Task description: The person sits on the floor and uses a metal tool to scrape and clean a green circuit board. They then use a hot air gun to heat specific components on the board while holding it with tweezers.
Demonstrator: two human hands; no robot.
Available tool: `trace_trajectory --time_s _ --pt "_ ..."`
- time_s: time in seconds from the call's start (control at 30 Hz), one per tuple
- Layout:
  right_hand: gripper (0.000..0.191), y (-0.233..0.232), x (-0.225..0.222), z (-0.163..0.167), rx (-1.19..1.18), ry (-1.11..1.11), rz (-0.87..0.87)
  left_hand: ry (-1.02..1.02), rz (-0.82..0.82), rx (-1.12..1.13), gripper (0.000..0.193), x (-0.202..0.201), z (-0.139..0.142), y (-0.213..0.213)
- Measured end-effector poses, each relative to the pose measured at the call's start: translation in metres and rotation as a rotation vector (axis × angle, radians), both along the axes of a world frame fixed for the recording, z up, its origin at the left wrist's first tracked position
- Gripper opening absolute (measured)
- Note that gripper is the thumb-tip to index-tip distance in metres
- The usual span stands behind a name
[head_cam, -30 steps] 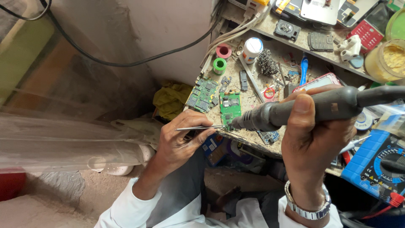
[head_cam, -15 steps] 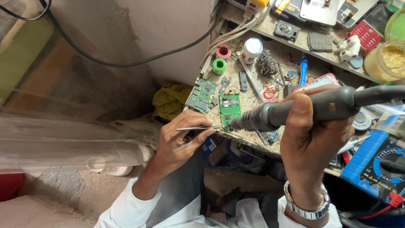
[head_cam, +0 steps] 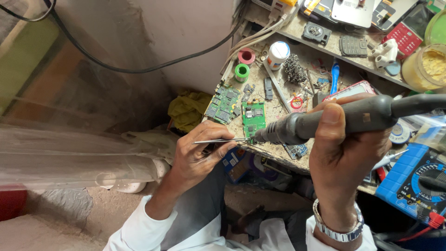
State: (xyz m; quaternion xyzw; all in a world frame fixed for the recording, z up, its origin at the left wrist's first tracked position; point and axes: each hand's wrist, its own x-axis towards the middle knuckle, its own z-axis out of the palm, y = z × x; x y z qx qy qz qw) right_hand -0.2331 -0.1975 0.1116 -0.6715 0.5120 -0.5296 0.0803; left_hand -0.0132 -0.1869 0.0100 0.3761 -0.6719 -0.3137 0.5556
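Tweezers of thin bright metal (head_cam: 222, 140) sit pinched in the left hand (head_cam: 200, 155), their long axis level, tips pointing right onto the small green circuit board (head_cam: 254, 119) at the bench edge. The right hand (head_cam: 344, 153) is wrapped around a dark grey hot-air handpiece (head_cam: 325, 122), its nozzle pointing left, seemingly meeting the same spot.

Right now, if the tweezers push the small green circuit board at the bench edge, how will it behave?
The green circuit board looks thin, flat and rigid, so it would probably slide, not bend. It seems light and lies close to the bench edge, so it might slip off. Its small components are likely fragile.
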Motion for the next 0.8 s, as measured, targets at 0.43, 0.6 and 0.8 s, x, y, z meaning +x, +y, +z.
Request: trace_trajectory --time_s 0.43,0.6,0.8 --pt "0.035 0.000 -0.001 0.001 0.026 -0.129 0.015 0.007 -0.005 -0.011 0.022 0.000 -0.001 -0.002" --pt "0.033 0.004 -0.030 -0.009 0.046 -0.151 -0.139 -0.002 0.007 -0.013 0.022 0.000 -0.001 -0.002" --pt "0.022 0.021 -0.120 -0.045 0.014 0.330 -0.596 -0.010 0.016 -0.021 0.022 0.000 -0.001 -0.002"
